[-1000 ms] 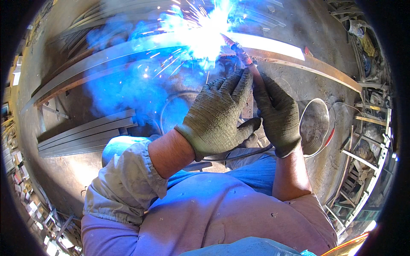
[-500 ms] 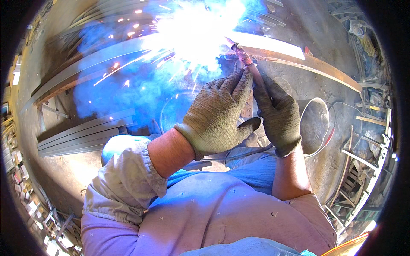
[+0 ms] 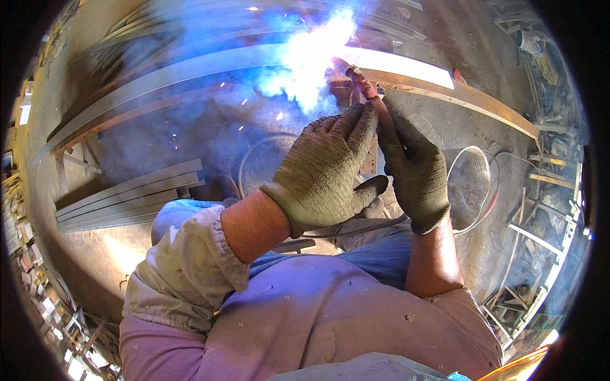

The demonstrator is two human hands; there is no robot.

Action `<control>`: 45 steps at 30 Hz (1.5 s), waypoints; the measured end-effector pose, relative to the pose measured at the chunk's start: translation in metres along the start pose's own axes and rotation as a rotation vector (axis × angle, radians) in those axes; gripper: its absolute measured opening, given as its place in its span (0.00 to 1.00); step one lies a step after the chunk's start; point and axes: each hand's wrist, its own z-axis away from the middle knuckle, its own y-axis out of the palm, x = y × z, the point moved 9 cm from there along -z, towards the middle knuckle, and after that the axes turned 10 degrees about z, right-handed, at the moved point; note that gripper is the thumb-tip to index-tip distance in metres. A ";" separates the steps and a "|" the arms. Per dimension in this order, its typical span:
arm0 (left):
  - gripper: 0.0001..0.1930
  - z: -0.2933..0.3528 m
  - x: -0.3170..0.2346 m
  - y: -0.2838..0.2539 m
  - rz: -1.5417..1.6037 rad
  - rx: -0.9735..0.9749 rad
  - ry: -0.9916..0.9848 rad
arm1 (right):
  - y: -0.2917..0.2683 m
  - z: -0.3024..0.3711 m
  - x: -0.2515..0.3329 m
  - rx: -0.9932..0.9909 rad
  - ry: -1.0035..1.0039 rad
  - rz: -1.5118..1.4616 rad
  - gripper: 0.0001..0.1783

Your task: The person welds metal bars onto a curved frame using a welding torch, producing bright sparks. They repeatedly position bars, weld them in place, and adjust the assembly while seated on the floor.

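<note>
My right hand (image 3: 416, 168), in a dirty grey-green work glove, is wrapped round a welding torch (image 3: 363, 84). The torch's reddish, worn neck slants up and left to a glowing tip. Beside it, my left hand (image 3: 330, 168) wears a matching glove. Its fingers stretch out, fingertips against or close to the torch neck, with the thumb held apart. At the torch tip a white-blue arc glare (image 3: 318, 47) with smoke hides the weld spot on a long metal beam (image 3: 406, 65). Several small sparks fly below the glare.
Several metal bars (image 3: 133, 200) lie stacked at the left. A round metal bucket or pipe (image 3: 469, 184) stands right of my right hand. Metal frames and scrap (image 3: 540, 247) line the far right. More long bars (image 3: 133, 28) lie on the floor behind the beam.
The arc glare has shrunk, and the sparks and smoke have thinned, uncovering more of the beam and floor. Both hands and the torch have hardly moved.
</note>
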 end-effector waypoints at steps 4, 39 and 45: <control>0.57 0.001 0.002 0.002 -0.034 0.024 -0.022 | 0.000 0.001 0.002 0.005 0.008 -0.012 0.22; 0.55 0.005 0.000 0.004 -0.053 0.055 -0.002 | 0.002 0.003 0.003 -0.006 -0.006 -0.032 0.24; 0.55 0.005 0.007 0.008 0.098 0.113 -0.083 | 0.001 0.004 -0.003 -0.007 -0.064 -0.020 0.26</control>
